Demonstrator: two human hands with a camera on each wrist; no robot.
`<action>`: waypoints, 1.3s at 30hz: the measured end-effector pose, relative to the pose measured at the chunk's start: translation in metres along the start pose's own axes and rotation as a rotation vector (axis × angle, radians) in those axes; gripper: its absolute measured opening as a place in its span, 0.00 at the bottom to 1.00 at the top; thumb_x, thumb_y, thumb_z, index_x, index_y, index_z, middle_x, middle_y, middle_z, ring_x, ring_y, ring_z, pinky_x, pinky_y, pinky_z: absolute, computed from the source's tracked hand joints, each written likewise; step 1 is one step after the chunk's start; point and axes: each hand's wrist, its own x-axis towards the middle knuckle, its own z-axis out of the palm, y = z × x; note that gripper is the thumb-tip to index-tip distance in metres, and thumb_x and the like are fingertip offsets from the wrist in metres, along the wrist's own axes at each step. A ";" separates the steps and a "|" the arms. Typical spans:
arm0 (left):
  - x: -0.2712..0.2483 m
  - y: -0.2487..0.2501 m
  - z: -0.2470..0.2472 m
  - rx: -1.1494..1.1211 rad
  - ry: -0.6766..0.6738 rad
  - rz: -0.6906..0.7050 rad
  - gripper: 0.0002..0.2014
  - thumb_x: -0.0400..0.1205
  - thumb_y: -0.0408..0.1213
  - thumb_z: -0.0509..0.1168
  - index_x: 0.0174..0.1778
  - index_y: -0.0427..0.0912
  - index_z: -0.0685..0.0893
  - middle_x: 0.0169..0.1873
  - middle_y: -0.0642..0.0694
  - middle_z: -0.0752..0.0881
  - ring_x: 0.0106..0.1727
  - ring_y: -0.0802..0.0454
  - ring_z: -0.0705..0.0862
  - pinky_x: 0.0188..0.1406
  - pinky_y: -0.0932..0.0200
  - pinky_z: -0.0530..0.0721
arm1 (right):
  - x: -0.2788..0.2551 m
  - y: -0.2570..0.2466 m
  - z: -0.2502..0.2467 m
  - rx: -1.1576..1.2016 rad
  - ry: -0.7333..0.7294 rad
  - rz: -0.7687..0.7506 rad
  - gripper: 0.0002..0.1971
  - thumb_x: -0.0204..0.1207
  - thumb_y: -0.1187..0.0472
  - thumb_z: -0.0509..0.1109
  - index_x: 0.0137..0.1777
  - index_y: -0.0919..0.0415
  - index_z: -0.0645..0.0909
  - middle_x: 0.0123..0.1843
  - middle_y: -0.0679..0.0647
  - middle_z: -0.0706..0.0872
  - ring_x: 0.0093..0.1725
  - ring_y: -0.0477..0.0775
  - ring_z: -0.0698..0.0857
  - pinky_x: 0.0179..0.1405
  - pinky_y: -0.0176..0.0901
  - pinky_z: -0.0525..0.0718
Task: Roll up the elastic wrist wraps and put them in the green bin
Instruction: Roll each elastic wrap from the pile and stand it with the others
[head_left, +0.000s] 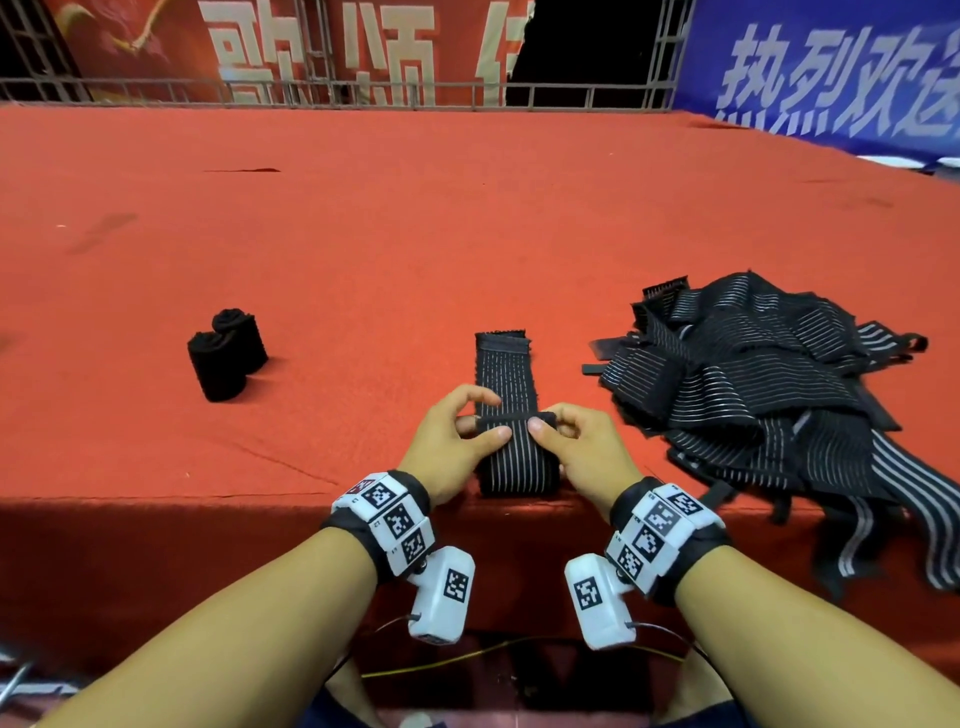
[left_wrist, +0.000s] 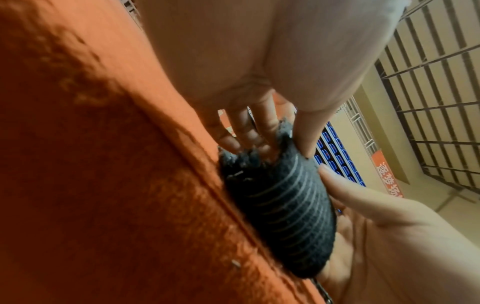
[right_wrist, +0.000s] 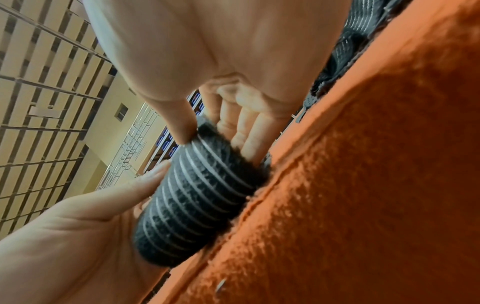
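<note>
A black wrist wrap with thin white stripes (head_left: 506, 374) lies lengthways on the red table, its near end at the front edge. A rolled part of it crosses between my hands. My left hand (head_left: 493, 415) pinches the roll's left end, thumb on top and fingers curled behind. My right hand (head_left: 545, 422) pinches the right end the same way. In the left wrist view the roll (left_wrist: 285, 205) sits under my left thumb (left_wrist: 306, 133). The right wrist view has the roll (right_wrist: 197, 197) held between thumb (right_wrist: 182, 127) and fingers (right_wrist: 249, 142). No green bin is in view.
Two rolled black wraps (head_left: 226, 356) stand together on the table's left. A loose pile of unrolled striped wraps (head_left: 753, 384) lies at the right and spills over the front edge. The red cloth (head_left: 363, 234) stretches back to a railing with banners.
</note>
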 end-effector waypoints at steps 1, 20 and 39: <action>0.000 0.000 0.001 -0.038 -0.009 -0.012 0.14 0.83 0.23 0.69 0.60 0.44 0.79 0.44 0.39 0.92 0.37 0.49 0.91 0.29 0.59 0.86 | 0.000 0.000 -0.001 0.009 -0.006 -0.002 0.01 0.83 0.65 0.72 0.49 0.60 0.84 0.36 0.52 0.89 0.39 0.53 0.88 0.42 0.51 0.85; 0.001 -0.018 0.003 -0.083 0.013 -0.088 0.09 0.77 0.27 0.77 0.53 0.38 0.91 0.46 0.42 0.93 0.47 0.48 0.92 0.51 0.42 0.90 | -0.004 0.015 -0.003 0.051 -0.060 -0.024 0.07 0.77 0.70 0.77 0.50 0.60 0.91 0.47 0.59 0.94 0.48 0.52 0.93 0.54 0.47 0.91; 0.001 -0.020 0.004 0.006 -0.020 -0.001 0.08 0.78 0.29 0.77 0.52 0.37 0.89 0.29 0.60 0.85 0.32 0.65 0.81 0.37 0.68 0.79 | -0.004 0.018 0.000 0.128 -0.009 -0.084 0.02 0.71 0.58 0.79 0.42 0.50 0.90 0.38 0.64 0.83 0.40 0.56 0.79 0.42 0.57 0.76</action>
